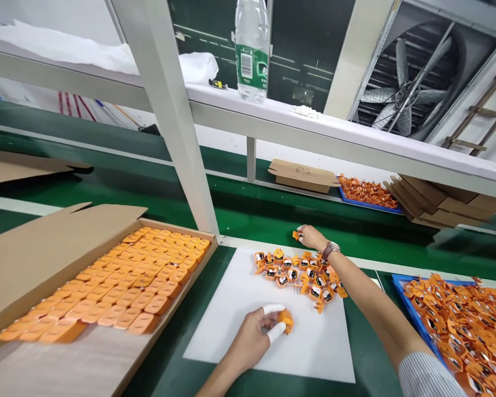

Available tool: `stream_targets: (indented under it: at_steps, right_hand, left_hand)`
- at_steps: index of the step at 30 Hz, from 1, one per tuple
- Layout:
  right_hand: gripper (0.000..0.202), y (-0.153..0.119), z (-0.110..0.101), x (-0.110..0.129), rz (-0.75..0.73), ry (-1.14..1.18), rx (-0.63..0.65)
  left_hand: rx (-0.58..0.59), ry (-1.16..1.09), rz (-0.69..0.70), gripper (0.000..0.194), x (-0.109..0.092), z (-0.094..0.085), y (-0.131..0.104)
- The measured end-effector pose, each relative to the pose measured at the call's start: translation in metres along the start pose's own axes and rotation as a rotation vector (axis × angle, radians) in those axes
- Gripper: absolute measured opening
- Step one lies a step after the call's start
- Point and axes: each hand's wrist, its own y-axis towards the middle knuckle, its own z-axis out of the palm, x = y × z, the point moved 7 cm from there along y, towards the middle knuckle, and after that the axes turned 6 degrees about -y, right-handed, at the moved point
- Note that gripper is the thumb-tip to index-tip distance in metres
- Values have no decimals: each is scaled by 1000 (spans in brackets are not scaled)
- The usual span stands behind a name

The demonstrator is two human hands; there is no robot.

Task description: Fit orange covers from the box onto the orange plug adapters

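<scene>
Orange plastic shows at the fingers of both hands. The left hand point(254, 337), low centre of the frame, grips an orange case point(286, 321) between white-wrapped fingertips above a white sheet point(231, 314) on the green desk point(171, 353). The right hand point(313, 237), farther up and right, pinches what seems to be a small orange part point(296, 235) over the green surface beyond the sheet. A cluster of open orange pieces point(292, 274) lies between the hands; a cardboard box point(182, 309) of orange blocks point(128, 286) fills the lower left, a heaped blue tray point(413, 314) the lower right.
</scene>
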Motion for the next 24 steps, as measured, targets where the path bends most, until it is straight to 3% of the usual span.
stream_targets:
  at_steps: [3,5,8,11,14,17,20,24]
  right_hand:
    - [21,-4,-5,9,-33,22,-39]
    - [32,-23,-15,5,-50,46,-83]
    - [47,-77,-32,-15,-48,125,-163]
    - [48,-153,-42,-44,-21,263,-275]
    - [44,-224,-27,-62,37,291,-274]
    - [42,-267,7,-60,65,311,-189]
    - [40,-279,38,-50,87,309,-119]
    - [37,-270,50,-43,117,325,-153]
  left_hand:
    - [17,17,1,43,3,0,0]
    - [27,40,12,43,5,-1,-1]
    - [28,67,23,41,6,-1,-3]
    - [23,98,11,40,5,-1,-6]
    - [24,134,-23,41,7,-3,-8]
    - [21,156,-44,42,12,-5,-8]
    - [-9,150,-54,42,14,-9,-6]
    - [-56,100,-73,45,8,-9,-5]
